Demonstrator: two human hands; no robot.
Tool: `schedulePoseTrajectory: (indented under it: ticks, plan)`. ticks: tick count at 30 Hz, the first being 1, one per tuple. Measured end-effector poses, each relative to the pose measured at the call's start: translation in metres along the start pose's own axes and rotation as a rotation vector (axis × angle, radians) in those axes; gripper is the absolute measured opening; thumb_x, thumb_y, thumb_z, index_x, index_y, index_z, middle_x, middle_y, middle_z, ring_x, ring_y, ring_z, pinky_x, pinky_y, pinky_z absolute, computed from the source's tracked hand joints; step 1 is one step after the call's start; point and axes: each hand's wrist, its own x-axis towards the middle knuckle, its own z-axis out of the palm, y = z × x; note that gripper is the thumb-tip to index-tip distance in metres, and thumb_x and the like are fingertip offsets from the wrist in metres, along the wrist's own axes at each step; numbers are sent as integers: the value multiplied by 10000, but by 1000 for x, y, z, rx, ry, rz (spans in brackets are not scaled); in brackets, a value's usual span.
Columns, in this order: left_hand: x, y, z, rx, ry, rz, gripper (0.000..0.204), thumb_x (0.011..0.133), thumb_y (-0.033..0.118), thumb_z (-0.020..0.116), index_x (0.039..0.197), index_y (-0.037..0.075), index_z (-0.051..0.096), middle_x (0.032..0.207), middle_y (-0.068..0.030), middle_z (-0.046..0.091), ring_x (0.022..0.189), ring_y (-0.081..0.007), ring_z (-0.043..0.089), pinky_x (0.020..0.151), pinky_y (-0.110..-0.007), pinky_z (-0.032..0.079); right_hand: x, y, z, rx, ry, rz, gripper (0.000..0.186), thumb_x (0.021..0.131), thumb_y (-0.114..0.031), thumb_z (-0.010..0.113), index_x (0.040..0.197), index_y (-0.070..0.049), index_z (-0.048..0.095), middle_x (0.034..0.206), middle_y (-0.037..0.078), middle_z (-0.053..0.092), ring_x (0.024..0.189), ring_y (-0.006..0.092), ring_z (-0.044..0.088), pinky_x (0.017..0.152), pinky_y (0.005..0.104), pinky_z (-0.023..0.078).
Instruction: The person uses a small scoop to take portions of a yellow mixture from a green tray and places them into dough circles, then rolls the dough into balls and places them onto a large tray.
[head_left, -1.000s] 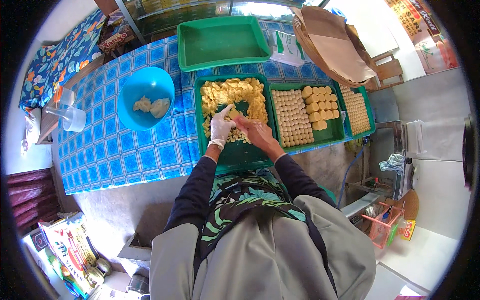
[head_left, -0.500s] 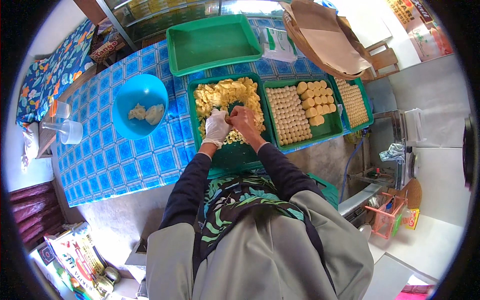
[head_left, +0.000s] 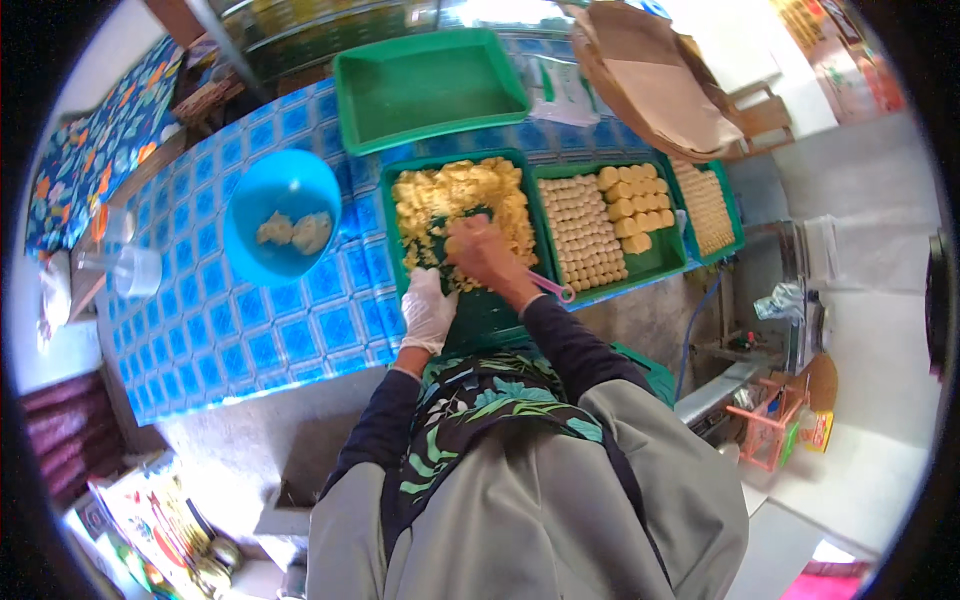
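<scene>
Seen from above, a person stood at a worktop (head_left: 300,330) covered in a blue tiled pattern. The landmark was a green tray (head_left: 480,315) directly in front of the person, its far half heaped with pale yellow crumbly dough (head_left: 450,195).

The right hand (head_left: 485,258), bare, was over the middle of that tray, at the near edge of the dough. Its fingers were curled closed around a pink-handled tool (head_left: 550,287), whose handle stuck out toward the tray's right rim; the working end was hidden under the hand.

The left hand (head_left: 428,310), in a white glove, lay at the tray's near left rim. Whether it was gripping anything could not be told; it looked loosely flat, touching the rim.

Left of the tray sat a round blue bowl (head_left: 283,215) holding two pale lumps. Beyond the tray lay an empty green tray (head_left: 430,85). Just right of the tray was a second green tray (head_left: 660,262) with rows of small shaped pieces (head_left: 585,230) and a few larger yellow blocks (head_left: 630,200). Further right again was a third tray (head_left: 706,205) of neat rows. Past those, brown paper (head_left: 650,85) lay folded at the worktop's far end.
</scene>
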Motion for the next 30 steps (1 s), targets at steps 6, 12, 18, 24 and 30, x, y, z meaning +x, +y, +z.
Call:
schedulePoseTrajectory:
  ticks: [6, 12, 18, 24, 30]
  plan:
    - [8, -8, 9, 59, 23, -7, 363, 653, 186, 801, 889, 37, 568, 909, -193, 554, 847, -389, 578, 720, -468, 482, -4, 14, 7, 169, 217, 86, 231, 789, -167, 648, 975, -44, 588, 862, 128, 600, 791, 265, 606, 656, 401, 484]
    - [12, -8, 13, 48, -4, -51, 440, 666, 279, 772, 967, 23, 578, 952, -185, 575, 904, -367, 591, 796, -431, 485, -71, 75, -81, 1947, 78, 1178, 321, 879, -196, 649, 1143, -33, 572, 889, 126, 654, 597, 163, 632, 463, 276, 498]
    - [20, -8, 11, 63, -58, -103, 448, 657, 276, 766, 959, 17, 560, 966, -189, 559, 881, -377, 588, 770, -439, 483, -154, 172, -150, 815, 697, 1241, 383, 798, -150, 705, 1129, 13, 606, 767, 78, 631, 561, 147, 585, 469, 272, 477]
    - [20, -3, 10, 84, -72, -106, 444, 656, 271, 763, 964, 35, 546, 952, -177, 548, 863, -376, 583, 766, -438, 480, -189, 247, -135, 226, 544, 1163, 352, 762, -143, 671, 1063, 38, 641, 882, 186, 690, 765, 269, 678, 688, 392, 539]
    - [19, 0, 11, 64, -56, -150, 422, 661, 259, 757, 959, 43, 550, 971, -176, 555, 875, -375, 591, 781, -431, 481, -206, 265, -112, 72, 582, 920, 384, 872, -112, 572, 1208, 73, 592, 701, 78, 631, 560, 150, 605, 490, 278, 480]
